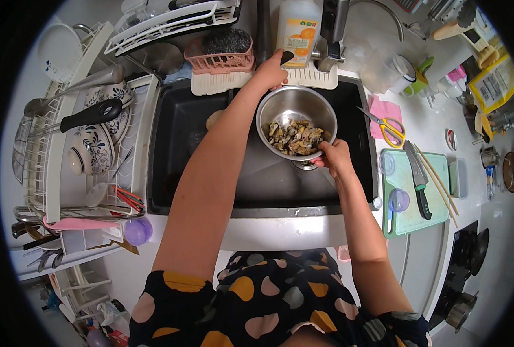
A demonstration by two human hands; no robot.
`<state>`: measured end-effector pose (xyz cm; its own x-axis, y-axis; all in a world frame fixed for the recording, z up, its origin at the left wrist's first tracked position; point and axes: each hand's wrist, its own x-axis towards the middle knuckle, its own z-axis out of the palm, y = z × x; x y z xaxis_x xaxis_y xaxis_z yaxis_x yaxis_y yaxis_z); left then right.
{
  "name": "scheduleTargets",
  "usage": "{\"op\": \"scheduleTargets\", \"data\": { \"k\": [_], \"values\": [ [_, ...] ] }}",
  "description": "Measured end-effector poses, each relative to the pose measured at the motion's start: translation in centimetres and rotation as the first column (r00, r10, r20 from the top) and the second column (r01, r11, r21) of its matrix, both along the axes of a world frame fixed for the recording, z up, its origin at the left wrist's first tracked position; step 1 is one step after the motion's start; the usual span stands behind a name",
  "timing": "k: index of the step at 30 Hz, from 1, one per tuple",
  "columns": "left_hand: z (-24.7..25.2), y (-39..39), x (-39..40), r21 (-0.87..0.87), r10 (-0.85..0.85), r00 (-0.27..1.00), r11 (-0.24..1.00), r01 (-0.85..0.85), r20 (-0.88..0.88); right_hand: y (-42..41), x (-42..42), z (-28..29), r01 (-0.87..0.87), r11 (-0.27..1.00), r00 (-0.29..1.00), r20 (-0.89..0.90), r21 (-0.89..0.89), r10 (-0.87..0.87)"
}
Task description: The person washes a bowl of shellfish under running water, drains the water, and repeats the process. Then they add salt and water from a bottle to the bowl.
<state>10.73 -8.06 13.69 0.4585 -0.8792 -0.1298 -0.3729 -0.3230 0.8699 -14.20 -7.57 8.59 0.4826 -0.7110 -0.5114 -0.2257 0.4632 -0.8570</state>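
A stainless steel bowl (pixel 296 102) is over the black sink (pixel 265 186), tilted slightly, its rim gripped at the lower right by my right hand (pixel 335 156). Small yellowish and dark pieces, which look like shucked shellfish meat, (pixel 298 136) lie in its bottom. Just beyond the bowl's far rim, my left hand (pixel 273 71) is closed around a black handle (pixel 287 57), whose end sticks out past my fingers. What the handle belongs to is hidden. Under the bowl's near edge shows part of a round metal piece (pixel 304 165). A round tan object (pixel 215 120) is partly covered by my left forearm.
Behind the sink stand a pink caddy (pixel 220 60) with a steel scourer and an orange-labelled bottle (pixel 300 34). At right are yellow-handled scissors (pixel 389 130), a green cutting board (pixel 413 191), a knife (pixel 417 173) and chopsticks (pixel 439 182). A dish rack (pixel 142 117) with bowls is left.
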Motion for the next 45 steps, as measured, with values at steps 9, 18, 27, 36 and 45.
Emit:
{"op": "scheduleTargets", "data": {
  "k": [9,18,27,36,45],
  "values": [
    [-1.5,2.7,-0.3,0.026,0.031,0.995,0.999,-0.033,0.096,-2.4,0.3,0.0,0.112,0.993,0.993,0.036,-0.039,-0.111],
    [-10.8,6.5,-4.8,-0.431,0.662,0.746,0.695,-0.575,0.074,-3.5,0.2,0.3,0.137,0.990,0.990,0.036,-0.022,-0.136],
    [-25.0,9.6,-9.4,0.618,-0.158,0.930,0.781,-0.088,0.332,-4.5,-0.3,-0.6,0.116,0.993,0.993,-0.020,-0.033,-0.117],
    [-27.0,8.2,-12.4,0.632,-0.392,0.879,0.761,0.145,0.271,-5.0,-0.1,-0.4,0.110,0.992,0.993,-0.037,-0.062,-0.112],
    [-23.3,8.0,-13.3,0.511,-0.554,0.784,0.777,0.367,0.279,-5.0,0.2,-1.9,0.111,0.993,0.993,-0.045,-0.032,-0.112]
  ]
}}
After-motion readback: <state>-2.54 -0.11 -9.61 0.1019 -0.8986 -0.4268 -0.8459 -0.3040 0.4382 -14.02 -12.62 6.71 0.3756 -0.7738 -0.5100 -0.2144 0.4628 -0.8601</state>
